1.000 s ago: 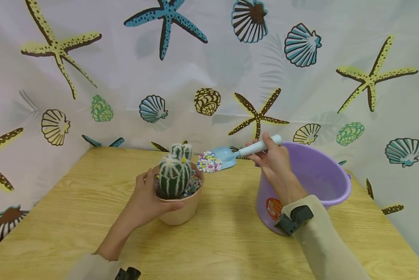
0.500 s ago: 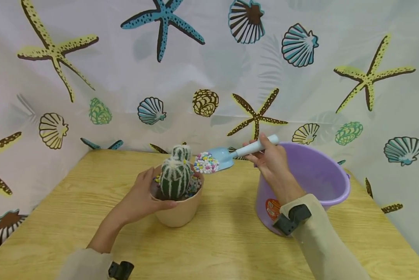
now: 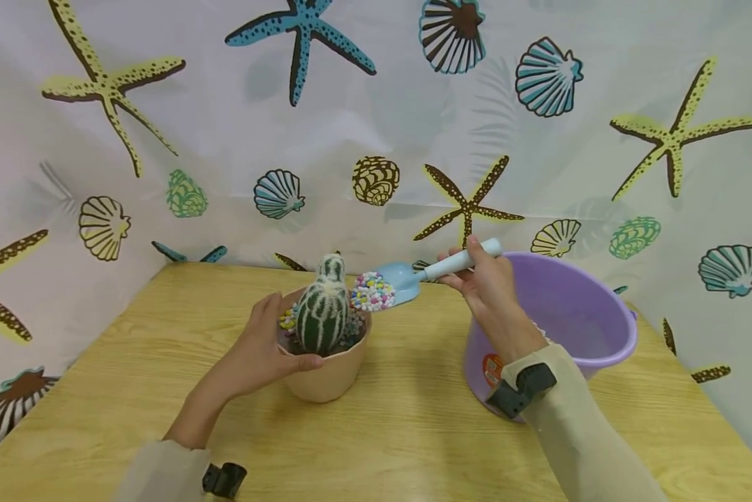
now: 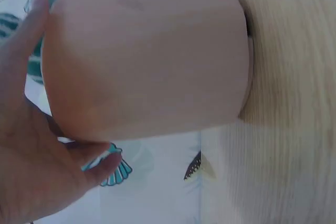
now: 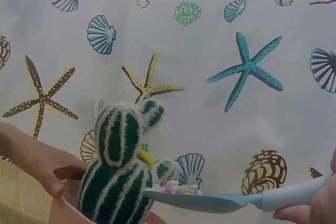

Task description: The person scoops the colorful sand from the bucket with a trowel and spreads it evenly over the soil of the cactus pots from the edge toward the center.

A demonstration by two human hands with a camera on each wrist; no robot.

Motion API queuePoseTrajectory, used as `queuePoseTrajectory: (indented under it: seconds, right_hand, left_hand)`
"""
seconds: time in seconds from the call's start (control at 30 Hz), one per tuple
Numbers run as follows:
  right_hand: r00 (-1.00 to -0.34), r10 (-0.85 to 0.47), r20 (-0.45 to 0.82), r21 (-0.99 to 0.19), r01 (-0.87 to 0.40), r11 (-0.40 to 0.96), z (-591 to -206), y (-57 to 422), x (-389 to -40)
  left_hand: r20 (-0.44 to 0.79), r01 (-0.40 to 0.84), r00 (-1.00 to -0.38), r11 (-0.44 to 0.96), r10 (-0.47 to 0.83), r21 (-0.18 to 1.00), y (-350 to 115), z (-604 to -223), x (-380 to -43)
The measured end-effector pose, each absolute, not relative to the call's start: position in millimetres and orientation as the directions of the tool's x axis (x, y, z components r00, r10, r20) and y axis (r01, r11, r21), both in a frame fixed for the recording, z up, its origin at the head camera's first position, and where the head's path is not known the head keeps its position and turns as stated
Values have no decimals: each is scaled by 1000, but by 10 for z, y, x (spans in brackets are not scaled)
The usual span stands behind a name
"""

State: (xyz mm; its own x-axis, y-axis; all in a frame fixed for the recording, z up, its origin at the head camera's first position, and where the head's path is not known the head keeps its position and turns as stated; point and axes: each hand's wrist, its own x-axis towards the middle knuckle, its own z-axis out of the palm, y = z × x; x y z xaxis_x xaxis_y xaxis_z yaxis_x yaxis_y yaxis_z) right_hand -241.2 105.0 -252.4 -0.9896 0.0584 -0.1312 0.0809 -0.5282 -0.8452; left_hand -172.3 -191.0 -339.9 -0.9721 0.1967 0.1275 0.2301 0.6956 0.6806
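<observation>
Pot [image 3: 327, 380] turned in the left hand [image 3: 264, 355], loaded shovel [image 3: 403, 280] held beside it

A second ago the cactus [image 3: 321, 321] showed two small lobes side by side at its top; now they nearly line up, so that in the head view one hides most of the other. More yellow pebbles [image 3: 287, 319] show between the cactus and the left hand's fingers than before. The shovel and the right hand [image 3: 492, 289] have barely shifted. A few pale bits [image 3: 540, 333], too small to identify, now appear at the bucket [image 3: 580, 310] just past the right wrist.

In view are two hands, one pot, one cactus, one shovel and one bucket. The pastel pebbles [image 3: 372, 291] heaped on the blade are too many to count.

The shovel's long axis runs leftward from the right hand, sloping slightly down in the head view, its tip towards the cactus and its hollow side up. In the right wrist view the blade lies nearly level; whether the tip touches the cactus cannot be told.

The left hand is partly spread, gripping the pot's rim between thumb in front and fingers at the far left. The right hand's fingers are curled round the shovel's handle [image 3: 457, 263]. The cactus stands upright to the right of the left hand; the bucket stands on the table [image 3: 388, 446], beside the right hand.
</observation>
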Motion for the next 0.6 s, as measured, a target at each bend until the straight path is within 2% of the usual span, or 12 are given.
queuePoseTrajectory:
  seconds: [0.13, 0.4, 0.6]
  right_hand:
    - [-990, 59, -126, -856, 78, -512, -2535, 1035, -2408]
    - [-992, 61, -114, -875, 71, -479, -2547, 1009, -2427]
    - [-991, 56, -119, -890, 82, -449, -2564, 981, -2444]
  left_hand:
    - [126, 249, -967, 706, 223, 663, -1944, -3434, -1753]
    - [179, 188, -980, 724, 90, 664, -1802, -3442, -1602]
    - [164, 195, -980, 717, 114, 670, -1837, -3418, -1574]
